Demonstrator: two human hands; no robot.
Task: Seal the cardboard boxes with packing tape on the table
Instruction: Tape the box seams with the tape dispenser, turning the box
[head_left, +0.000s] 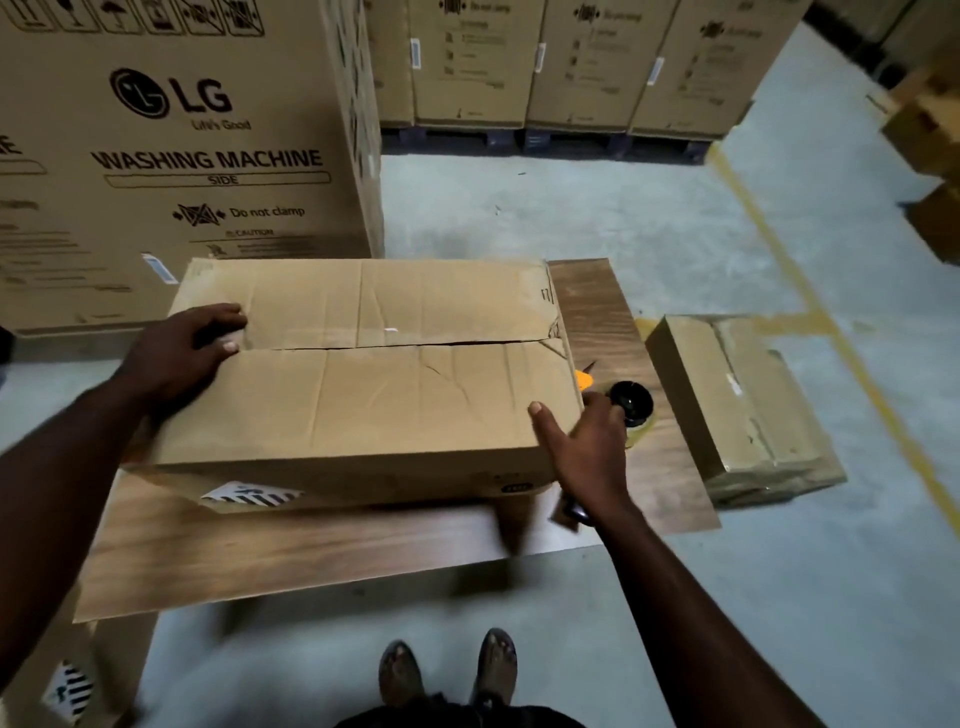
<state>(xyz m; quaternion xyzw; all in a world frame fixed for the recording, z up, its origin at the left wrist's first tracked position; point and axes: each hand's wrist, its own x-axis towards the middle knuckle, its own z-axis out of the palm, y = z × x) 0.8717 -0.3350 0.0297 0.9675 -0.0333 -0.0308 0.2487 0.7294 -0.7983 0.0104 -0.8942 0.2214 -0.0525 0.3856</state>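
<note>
A long cardboard box (363, 395) lies on the wooden table (291, 551), its two top flaps meeting in a bare centre seam (415, 344). My left hand (182, 353) lies flat on the left end of the box top, fingers over the seam. My right hand (587, 447) is at the box's near right corner with its thumb on the top edge. It grips a tape dispenser (631, 405) with a black hub, a tape roll and an orange blade guard; the black handle sticks out below my palm.
A second, smaller cardboard box (743, 410) with tape across its top sits just past the table's right edge. A large washing machine carton (182, 145) stands behind the table at left. More cartons on pallets (571, 67) line the back. Yellow lines mark the floor.
</note>
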